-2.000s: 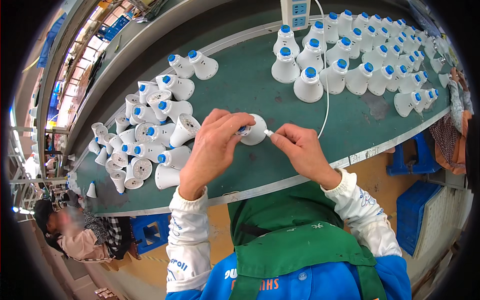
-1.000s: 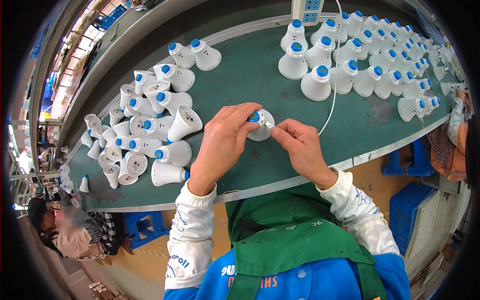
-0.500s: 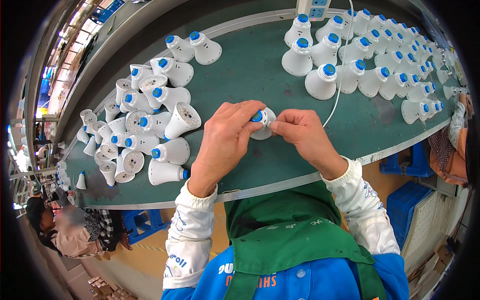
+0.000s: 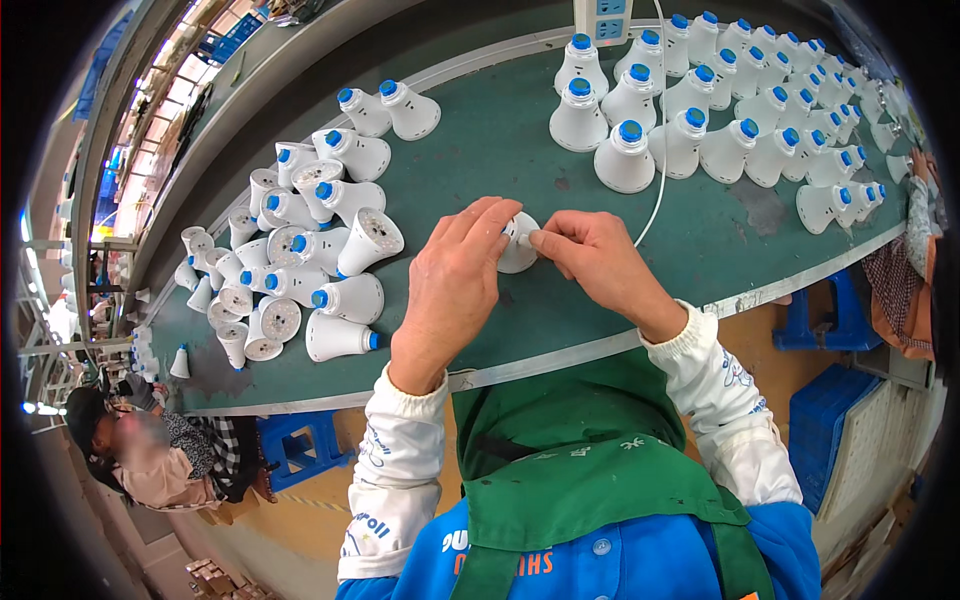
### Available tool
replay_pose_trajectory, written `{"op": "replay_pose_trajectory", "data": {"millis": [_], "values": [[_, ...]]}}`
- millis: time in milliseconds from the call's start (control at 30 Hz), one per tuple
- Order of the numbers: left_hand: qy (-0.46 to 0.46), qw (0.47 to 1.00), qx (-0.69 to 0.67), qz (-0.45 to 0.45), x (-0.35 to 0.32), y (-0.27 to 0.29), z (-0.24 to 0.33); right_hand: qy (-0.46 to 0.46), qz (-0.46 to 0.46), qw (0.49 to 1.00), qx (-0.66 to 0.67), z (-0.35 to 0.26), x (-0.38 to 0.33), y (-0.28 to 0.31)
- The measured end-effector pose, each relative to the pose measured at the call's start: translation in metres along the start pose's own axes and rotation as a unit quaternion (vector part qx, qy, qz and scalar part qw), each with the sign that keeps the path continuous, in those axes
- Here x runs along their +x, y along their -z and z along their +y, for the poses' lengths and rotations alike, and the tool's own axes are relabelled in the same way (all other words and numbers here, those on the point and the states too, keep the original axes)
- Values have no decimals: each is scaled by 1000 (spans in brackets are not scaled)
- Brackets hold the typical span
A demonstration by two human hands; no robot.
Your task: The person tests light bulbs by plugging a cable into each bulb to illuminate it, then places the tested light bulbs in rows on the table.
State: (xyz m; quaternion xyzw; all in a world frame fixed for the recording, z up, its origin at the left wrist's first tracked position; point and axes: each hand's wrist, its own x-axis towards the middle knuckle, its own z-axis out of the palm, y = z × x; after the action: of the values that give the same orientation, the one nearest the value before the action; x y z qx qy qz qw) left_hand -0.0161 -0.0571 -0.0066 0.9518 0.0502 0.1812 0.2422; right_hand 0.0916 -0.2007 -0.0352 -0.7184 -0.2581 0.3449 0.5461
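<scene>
In the middle of the table, a white cone-shaped lamp housing [image 4: 519, 252] is held under the curled fingers of my left hand [image 4: 452, 280]. Those fingers wrap over its narrow end and hide its cap. From the other side my right hand [image 4: 602, 268] reaches in, thumb and forefinger pinched together against the housing's wall. Whatever sits in that pinch is too small to make out. Closest to my left hand lie loose housings of the same kind, one tipped to show its round dotted face [image 4: 374, 236] and another on its side [image 4: 340, 337].
The green tabletop [image 4: 480, 140] has a metal front edge [image 4: 560, 357]. Rows of upright housings with blue caps [image 4: 623, 158] fill the right. A white cable [image 4: 661, 150] hangs from a socket strip [image 4: 607, 22]. Blue stools [image 4: 300, 447] and seated people [image 4: 165, 450] are beyond the edges.
My left fingers have closed further over the housing, so its blue cap no longer shows. The right pinch stays at its side. The whole view has shifted slightly.
</scene>
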Motion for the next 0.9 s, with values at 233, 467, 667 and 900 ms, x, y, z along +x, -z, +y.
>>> {"op": "replay_pose_trajectory", "data": {"millis": [233,467,667,900], "values": [[50,998,13,27,-10,-22,15,77,29,997,-13,5,-3,-4],[102,993,32,56,-9,-37,17,104,47,993,11,9,-7,-6],[105,992,38,51,-7,-36,20,128,116,985,-27,20,-33,14],[129,990,25,49,-7,-37,20,226,193,946,-126,50,-63,24]]}}
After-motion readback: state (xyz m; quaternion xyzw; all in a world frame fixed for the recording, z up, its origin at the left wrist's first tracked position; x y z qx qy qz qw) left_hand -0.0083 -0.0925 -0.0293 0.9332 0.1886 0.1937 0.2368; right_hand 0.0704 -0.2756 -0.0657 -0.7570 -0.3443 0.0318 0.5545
